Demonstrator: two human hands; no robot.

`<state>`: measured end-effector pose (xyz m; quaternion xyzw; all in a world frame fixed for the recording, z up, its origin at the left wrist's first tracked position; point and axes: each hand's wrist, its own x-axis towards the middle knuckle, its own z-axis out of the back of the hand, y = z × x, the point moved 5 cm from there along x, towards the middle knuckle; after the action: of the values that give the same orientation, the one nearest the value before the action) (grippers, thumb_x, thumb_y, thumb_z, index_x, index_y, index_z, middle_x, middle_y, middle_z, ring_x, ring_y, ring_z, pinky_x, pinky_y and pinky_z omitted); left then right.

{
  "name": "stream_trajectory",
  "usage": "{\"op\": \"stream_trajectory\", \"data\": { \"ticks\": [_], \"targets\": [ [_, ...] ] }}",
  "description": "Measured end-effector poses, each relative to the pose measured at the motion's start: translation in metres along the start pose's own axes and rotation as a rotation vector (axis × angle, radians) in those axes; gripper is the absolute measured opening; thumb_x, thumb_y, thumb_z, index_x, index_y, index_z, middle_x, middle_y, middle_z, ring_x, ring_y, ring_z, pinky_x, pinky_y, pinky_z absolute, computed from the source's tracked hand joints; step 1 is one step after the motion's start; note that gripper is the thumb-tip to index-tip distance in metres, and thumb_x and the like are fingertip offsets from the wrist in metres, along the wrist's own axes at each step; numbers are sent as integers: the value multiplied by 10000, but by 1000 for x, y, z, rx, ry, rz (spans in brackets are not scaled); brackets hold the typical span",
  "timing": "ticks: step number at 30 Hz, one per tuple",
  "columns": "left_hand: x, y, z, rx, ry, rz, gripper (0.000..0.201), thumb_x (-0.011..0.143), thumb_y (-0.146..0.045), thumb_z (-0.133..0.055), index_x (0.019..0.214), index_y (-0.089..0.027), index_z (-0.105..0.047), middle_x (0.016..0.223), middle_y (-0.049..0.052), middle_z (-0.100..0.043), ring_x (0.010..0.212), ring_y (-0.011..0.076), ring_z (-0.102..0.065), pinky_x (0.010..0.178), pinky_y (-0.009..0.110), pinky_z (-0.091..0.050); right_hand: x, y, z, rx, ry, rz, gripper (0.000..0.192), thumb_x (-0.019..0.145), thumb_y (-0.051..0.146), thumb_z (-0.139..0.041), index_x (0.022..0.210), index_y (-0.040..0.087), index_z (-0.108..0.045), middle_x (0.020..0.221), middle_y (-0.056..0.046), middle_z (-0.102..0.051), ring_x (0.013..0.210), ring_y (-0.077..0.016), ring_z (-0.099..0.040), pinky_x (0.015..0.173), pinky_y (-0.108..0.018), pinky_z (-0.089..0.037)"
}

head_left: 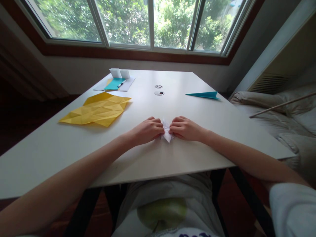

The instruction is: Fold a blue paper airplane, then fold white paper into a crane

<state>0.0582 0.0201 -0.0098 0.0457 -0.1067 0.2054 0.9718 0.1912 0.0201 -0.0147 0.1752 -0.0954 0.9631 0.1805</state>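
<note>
Head view, read from left to right:

- Yellow creased paper lies flat on the white table, well to the left of the hands and partly unfolded, with many fold lines.
- Behind it, near the far edge, a teal sheet rests on a pale sheet with a pen across it, and two small white folded pieces stand just beyond.
- Left hand rests on the table near the front edge, knuckles up, fingers curled in and pressing on the left side of the small white folded paper.
- That small white folded paper sits on the table between the two hands, touching both, with a pointed tip toward the person.
- Farther back, near the table's middle, are two small round things, too small to make out.
- Right hand mirrors the left, its fingers bent and closed on the paper's right side.
- A teal folded paper plane lies on the table's right part, well apart from the hands.
- A pale cushioned seat stands beside the table on the right.
</note>
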Motion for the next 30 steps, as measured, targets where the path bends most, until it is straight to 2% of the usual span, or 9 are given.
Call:
{"op": "stream_trajectory", "data": {
  "ticks": [6,13,16,21,24,30],
  "targets": [
    [-5,-9,1,111,46,27,192,850,-140,-459,915,-182,-634,827,36,-652,840,175,-544,750,295,-352,0,1,2,45,17,-35,138,831,192,-487,826,178,-624,802,-53,-645,882,-187,-522,788,-306,-386],
    [-7,-16,1,166,95,61,198,849,-125,-434,927,-157,-614,823,52,-633,821,189,-546,735,307,-373,2,2,2,70,6,-174,215,864,225,-449,899,173,-654,781,-63,-633,798,-172,-538,748,-295,-390],
    [-8,-14,0,136,93,115,247,832,-110,-436,1015,-160,-594,896,62,-626,859,190,-547,750,302,-383,3,3,0,32,40,-205,248,883,254,-430,924,177,-663,798,-68,-623,766,-165,-529,731,-291,-378],
    [-9,-12,-5,122,110,167,343,840,-130,-417,1166,-169,-517,972,74,-593,873,199,-543,745,309,-394,2,0,1,17,73,-226,252,878,305,-460,829,179,-673,814,-69,-628,778,-165,-522,719,-286,-356],
    [-7,-11,-6,116,121,180,319,848,-145,-406,1139,-180,-532,976,73,-581,859,196,-543,737,312,-394,1,-2,3,18,69,-236,271,876,335,-468,782,178,-668,800,-66,-646,800,-172,-524,712,-289,-341],
    [-4,-14,2,160,101,193,216,838,-205,-439,966,-199,-613,911,61,-597,885,206,-526,724,320,-373,1,-3,6,10,63,-280,272,854,360,-506,720,169,-645,772,-50,-668,803,-176,-536,701,-291,-322]
  ]
}}
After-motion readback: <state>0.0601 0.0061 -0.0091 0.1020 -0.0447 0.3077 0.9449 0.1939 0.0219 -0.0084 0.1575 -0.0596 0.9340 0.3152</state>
